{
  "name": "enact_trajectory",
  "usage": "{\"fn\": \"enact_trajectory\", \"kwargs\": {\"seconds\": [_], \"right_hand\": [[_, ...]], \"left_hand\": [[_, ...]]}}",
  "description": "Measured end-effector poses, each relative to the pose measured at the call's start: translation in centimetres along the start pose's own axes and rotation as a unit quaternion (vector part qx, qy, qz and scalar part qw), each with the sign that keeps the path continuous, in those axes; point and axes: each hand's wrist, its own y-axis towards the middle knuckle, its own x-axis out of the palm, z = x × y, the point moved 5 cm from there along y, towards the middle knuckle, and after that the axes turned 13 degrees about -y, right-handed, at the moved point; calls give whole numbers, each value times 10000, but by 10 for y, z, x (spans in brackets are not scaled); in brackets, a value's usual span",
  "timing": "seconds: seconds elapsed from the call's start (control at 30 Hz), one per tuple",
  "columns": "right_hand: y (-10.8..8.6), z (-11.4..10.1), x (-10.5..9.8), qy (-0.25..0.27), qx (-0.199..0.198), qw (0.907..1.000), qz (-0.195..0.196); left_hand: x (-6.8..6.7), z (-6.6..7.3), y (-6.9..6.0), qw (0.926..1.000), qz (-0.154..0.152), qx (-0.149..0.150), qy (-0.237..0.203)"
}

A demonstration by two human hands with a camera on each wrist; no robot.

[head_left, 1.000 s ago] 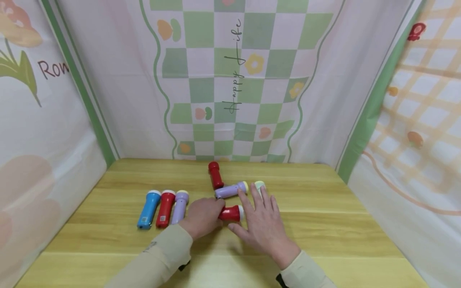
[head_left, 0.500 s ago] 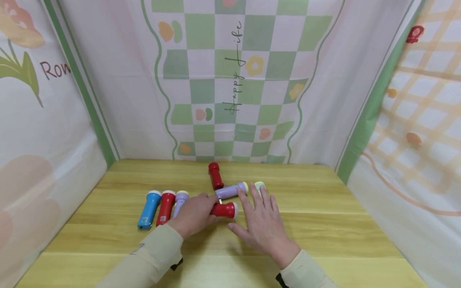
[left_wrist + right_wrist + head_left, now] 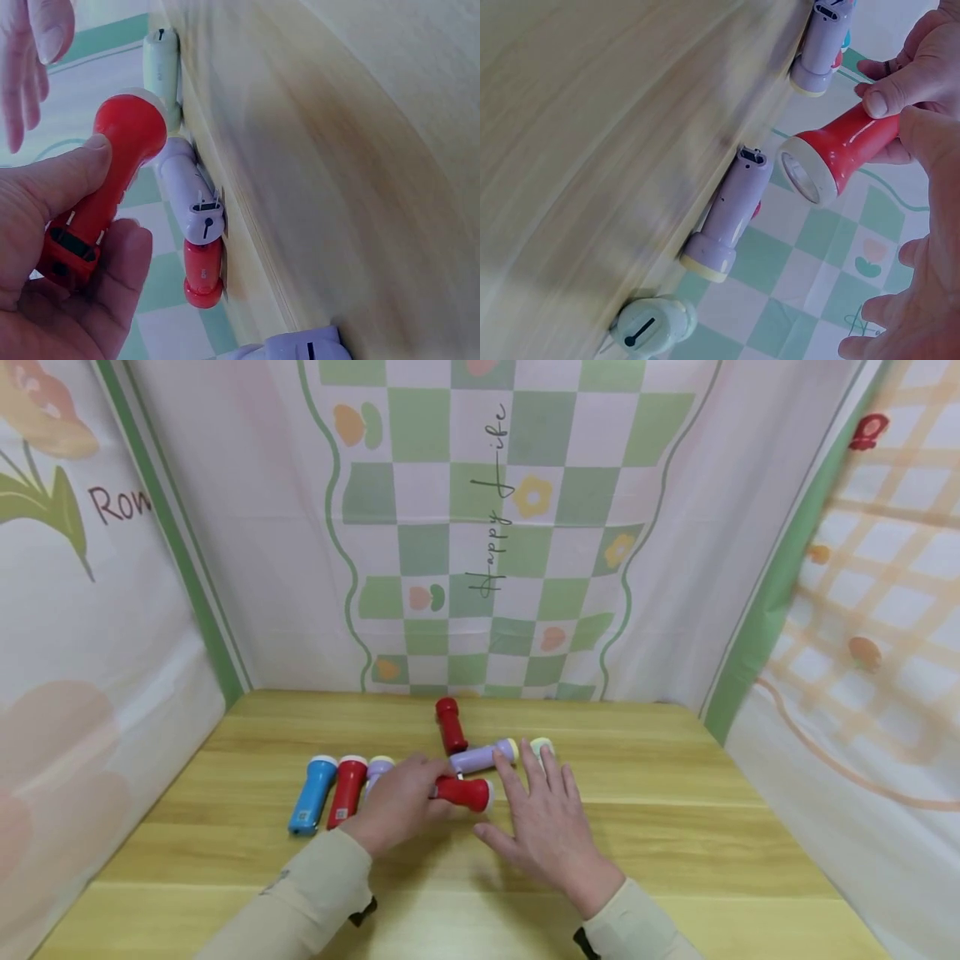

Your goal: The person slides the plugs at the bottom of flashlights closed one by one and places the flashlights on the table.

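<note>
The left hand [image 3: 401,803] curls its fingers [image 3: 124,262] and thumb round the handle of a white-rimmed red flashlight [image 3: 467,794], held just above the worktop [image 3: 675,835], its lens toward the right hand [image 3: 549,831], whose fingers are straight and spread. Beyond lie a purple flashlight [image 3: 478,760], a darker red flashlight [image 3: 450,727] just beside it, and a pale green flashlight [image 3: 542,746] partly hidden by the right hand. Leftward, a blue flashlight [image 3: 311,795], another white-rimmed flashlight [image 3: 348,787] and a second purple one [image 3: 380,767] lie side by side.

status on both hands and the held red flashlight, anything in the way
Left hand gripping red flashlight, held above table. Right hand empty, fingers spread. Lilac flashlight lying just beyond the red one, no obvious obstruction.
</note>
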Motion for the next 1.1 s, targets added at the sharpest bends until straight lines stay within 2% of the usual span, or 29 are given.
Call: {"fn": "enact_trajectory", "kwargs": {"seconds": [0.13,0.63,0.9,1.1], "right_hand": [[0,-1,0,49,-1,10000,62],[1,-4,2,47,29,10000,50],[1,-5,3,54,11,9999,99],[1,-6,2,36,-4,9999,109]], "left_hand": [[-2,-2,-2,9993,48,-136,-343],[-6,-7,-6,9936,162,-239,-1096],[-9,-6,-8,9927,351,-20,-1154],[-9,-5,-8,9926,497,8,-1105]]}}
